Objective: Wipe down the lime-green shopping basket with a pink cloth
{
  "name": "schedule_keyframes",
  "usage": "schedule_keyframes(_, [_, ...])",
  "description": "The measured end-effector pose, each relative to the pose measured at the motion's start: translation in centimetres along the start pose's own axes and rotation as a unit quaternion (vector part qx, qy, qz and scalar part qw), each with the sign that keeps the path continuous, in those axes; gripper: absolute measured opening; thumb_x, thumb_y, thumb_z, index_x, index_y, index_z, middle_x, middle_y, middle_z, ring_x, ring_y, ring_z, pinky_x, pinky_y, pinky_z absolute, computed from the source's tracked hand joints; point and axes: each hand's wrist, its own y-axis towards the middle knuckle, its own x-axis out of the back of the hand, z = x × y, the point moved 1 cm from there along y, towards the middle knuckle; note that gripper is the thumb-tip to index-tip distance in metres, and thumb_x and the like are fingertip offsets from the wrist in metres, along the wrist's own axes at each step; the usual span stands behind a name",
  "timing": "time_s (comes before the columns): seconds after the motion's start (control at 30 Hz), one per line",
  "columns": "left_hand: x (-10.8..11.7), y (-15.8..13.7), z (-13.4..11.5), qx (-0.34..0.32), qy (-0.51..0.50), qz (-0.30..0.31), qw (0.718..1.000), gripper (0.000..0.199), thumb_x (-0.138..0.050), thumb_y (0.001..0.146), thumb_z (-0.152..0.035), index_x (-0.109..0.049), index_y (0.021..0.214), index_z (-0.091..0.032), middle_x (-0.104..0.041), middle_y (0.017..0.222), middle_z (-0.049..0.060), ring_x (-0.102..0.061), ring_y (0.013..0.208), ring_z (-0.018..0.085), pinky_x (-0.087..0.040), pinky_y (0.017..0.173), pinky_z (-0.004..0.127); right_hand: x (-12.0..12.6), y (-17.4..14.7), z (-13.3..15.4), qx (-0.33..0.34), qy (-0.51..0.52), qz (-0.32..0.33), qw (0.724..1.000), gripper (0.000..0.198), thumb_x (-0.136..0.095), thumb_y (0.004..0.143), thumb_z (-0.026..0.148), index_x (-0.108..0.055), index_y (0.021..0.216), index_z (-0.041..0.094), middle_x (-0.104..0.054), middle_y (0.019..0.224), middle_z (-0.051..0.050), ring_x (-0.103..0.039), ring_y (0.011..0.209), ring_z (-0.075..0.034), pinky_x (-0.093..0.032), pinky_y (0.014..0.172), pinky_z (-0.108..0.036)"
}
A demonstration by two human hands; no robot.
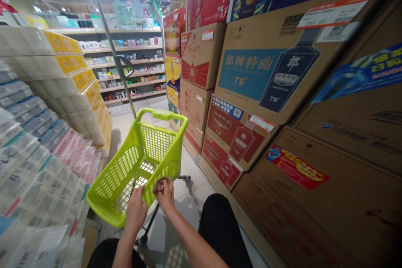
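A bright green plastic shopping cart [125,163] with slotted walls stands in front of my knees, its basket holding nothing that I can see. My left hand [137,207] grips the cart's near side rim, fingers curled over the edge and partly hidden. In my right hand [166,197] is a crumpled brownish cloth [161,186], pressed against the outside of the basket wall just right of my left hand. Below the basket, dark legs with casters show on the tiled floor.
Stacked cardboard cartons [248,67] line the right side closely. Wrapped tissue packs [72,75] and bagged goods [40,176] pile up on the left. A slanting metal pole [108,37] rises behind the cart; stocked shelves [125,54] stand at the back.
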Motion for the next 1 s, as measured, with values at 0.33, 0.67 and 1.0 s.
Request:
schedule_keyframes(0.33, [-1.3, 2.3, -1.9, -0.025, -0.007, -0.017, 1.0, 0.057, -0.037, 0.07, -0.001, -0.052, 0.124, -0.014, -0.057, 0.124, 0.012, -0.054, 0.118, 0.022, -0.042, 0.105, 0.038, 1.6, 4.5, -0.9, -0.026, 0.026, -0.019, 0.999, 0.04, -0.049, 0.069, 0.002, -0.06, 0.102, 0.022, -0.052, 0.097, -0.006, -0.058, 0.091, -0.021, -0.049, 0.086, -0.036])
schedule_keyframes(0.67, [-3.0, 5.1, -3.2, -0.054, 0.008, -0.025, 0.998, 0.057, -0.036, 0.069, -0.001, -0.051, 0.123, -0.013, -0.058, 0.118, 0.011, -0.055, 0.115, 0.021, -0.042, 0.106, 0.038, 1.7, 8.0, -3.0, -0.061, 0.025, -0.073, 0.995, 0.039, -0.052, 0.07, 0.006, -0.057, 0.106, 0.021, -0.045, 0.104, -0.008, -0.058, 0.092, -0.022, -0.05, 0.084, -0.037])
schedule_keyframes(1.0, [-3.7, 6.9, -4.7, -0.029, 0.004, -0.015, 0.999, 0.057, -0.037, 0.07, -0.004, -0.051, 0.124, -0.016, -0.06, 0.122, 0.011, -0.057, 0.116, 0.022, -0.044, 0.104, 0.039, 2.5, 9.8, -4.3, -0.037, 0.017, -0.062, 0.997, 0.047, -0.051, 0.068, 0.004, -0.059, 0.111, 0.022, -0.052, 0.104, -0.008, -0.059, 0.095, -0.023, -0.05, 0.086, -0.037])
